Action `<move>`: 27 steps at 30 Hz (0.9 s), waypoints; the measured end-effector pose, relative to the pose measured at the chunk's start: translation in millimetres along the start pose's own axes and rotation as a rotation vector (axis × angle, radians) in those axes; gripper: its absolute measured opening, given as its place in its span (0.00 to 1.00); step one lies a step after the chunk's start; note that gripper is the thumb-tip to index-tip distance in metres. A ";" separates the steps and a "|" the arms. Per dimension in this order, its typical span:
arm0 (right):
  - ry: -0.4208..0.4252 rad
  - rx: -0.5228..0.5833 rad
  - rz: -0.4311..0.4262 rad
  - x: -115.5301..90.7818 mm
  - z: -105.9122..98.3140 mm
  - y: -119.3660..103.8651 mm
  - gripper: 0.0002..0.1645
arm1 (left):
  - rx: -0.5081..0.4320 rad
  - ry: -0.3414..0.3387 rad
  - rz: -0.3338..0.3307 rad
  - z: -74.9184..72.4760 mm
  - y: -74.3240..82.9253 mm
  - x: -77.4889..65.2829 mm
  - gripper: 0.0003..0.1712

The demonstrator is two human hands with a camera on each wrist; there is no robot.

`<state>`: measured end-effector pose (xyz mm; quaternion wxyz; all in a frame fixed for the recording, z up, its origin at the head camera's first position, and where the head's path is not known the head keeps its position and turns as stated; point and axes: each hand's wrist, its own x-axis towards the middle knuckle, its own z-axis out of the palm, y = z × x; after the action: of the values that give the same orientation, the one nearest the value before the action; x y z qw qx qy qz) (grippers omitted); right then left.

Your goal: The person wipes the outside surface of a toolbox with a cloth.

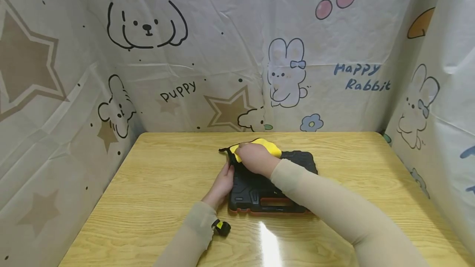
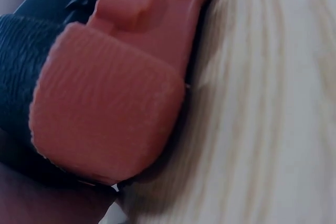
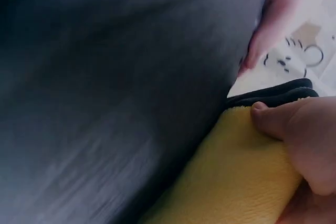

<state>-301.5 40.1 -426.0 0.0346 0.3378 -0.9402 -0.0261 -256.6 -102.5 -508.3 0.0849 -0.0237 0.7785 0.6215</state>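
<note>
A black tool case point(image 1: 248, 184) with a red-orange underside lies on the table, its handle toward me. My left hand point(image 1: 222, 182) holds its left side, near the far corner. Close up in the left wrist view are the case's red-orange corner point(image 2: 105, 108) and part of that hand point(image 2: 47, 198). My right hand point(image 1: 257, 158) grips a yellow cloth point(image 1: 272, 147) with dark edging on the far part of the lid. In the right wrist view the thumb presses on the folded cloth point(image 3: 231, 166), beside the dark lid point(image 3: 115, 93).
A small black strap piece with a yellow mark point(image 1: 222, 228) shows at the left cuff. The wooden table point(image 1: 159, 176) meets printed fabric walls point(image 1: 230, 52) at the back and sides. Light glares on the table's near part.
</note>
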 end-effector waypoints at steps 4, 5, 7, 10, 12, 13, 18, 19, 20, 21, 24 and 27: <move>-0.030 -0.060 -0.025 -4.7 -1.7 -10.3 0.11 | 0.000 0.022 -0.013 2.9 1.1 -1.2 0.30; -0.036 -0.067 -0.031 -6.2 -2.3 -12.7 0.11 | -0.002 0.028 -0.019 3.2 1.0 -1.4 0.30; -0.048 -0.071 -0.037 -9.6 -3.8 -17.3 0.11 | -0.013 0.036 -0.038 3.1 0.6 -1.6 0.29; -0.060 -0.083 -0.041 -14.7 -4.9 -23.4 0.11 | -0.034 0.029 -0.047 2.6 -0.7 -1.6 0.27; -0.057 -0.094 -0.043 -18.3 -5.0 -26.7 0.11 | -0.054 0.023 -0.046 2.1 -2.1 -1.2 0.28; -0.053 -0.096 -0.043 -20.3 -5.2 -28.2 0.10 | -0.058 0.023 -0.040 1.8 -2.6 -1.1 0.28; -0.035 -0.093 -0.054 -32.4 -5.8 -34.7 0.11 | -0.058 0.033 0.004 0.0 -4.8 -1.9 0.27; -0.032 -0.091 -0.057 -35.4 -5.6 -35.8 0.11 | -0.063 0.030 0.013 -0.3 -4.6 -2.6 0.27; -0.026 -0.095 -0.063 -38.6 -5.0 -36.5 0.11 | -0.075 0.022 0.019 -0.4 -4.4 -3.0 0.27; -0.019 -0.102 -0.071 -42.0 -4.3 -37.2 0.10 | -0.085 0.013 0.029 -0.3 -4.0 -3.4 0.26; 0.016 -0.130 -0.100 -52.7 -2.1 -38.4 0.09 | -0.109 -0.003 0.025 0.5 -1.6 -4.7 0.25; 0.047 -0.142 -0.133 -64.3 -1.7 -39.6 0.08 | -0.118 -0.014 0.005 1.6 0.2 -4.8 0.26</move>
<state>-226.9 50.5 -430.2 0.0788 0.3968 -0.9104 -0.0871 -251.7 -101.3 -507.7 0.0873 -0.0224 0.7398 0.6668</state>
